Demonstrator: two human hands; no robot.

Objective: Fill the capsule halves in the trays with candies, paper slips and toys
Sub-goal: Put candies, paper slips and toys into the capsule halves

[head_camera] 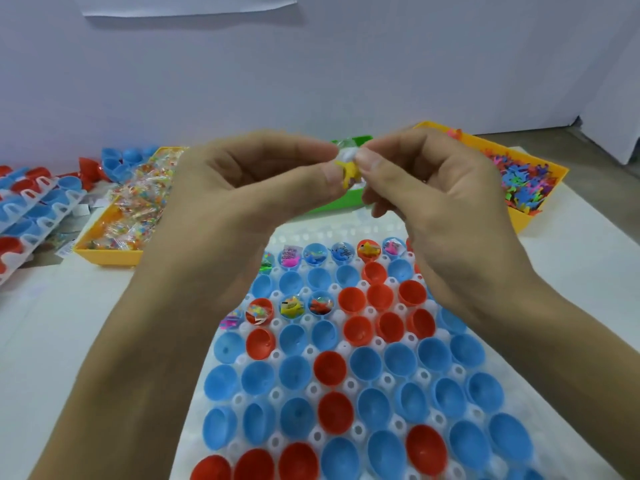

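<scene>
While we hold both hands raised above the tray (194, 403) of capsule halves (363, 362), our left hand (263, 181) and right hand (426, 181) meet fingertip to fingertip, each pinching a small bundle: a yellow toy (347, 172) with a bit of white paper slip (346, 156) against it. We judge the bundle featherlight and pliable, the paper easily creased and the toy springy enough to slip loose, so a gentle pinch across the folded middle seems wisest. Most red and blue halves below sit unfilled; a few far ones already hold contents. Bins of candies (138, 202) and toys (523, 174) flank us.
</scene>
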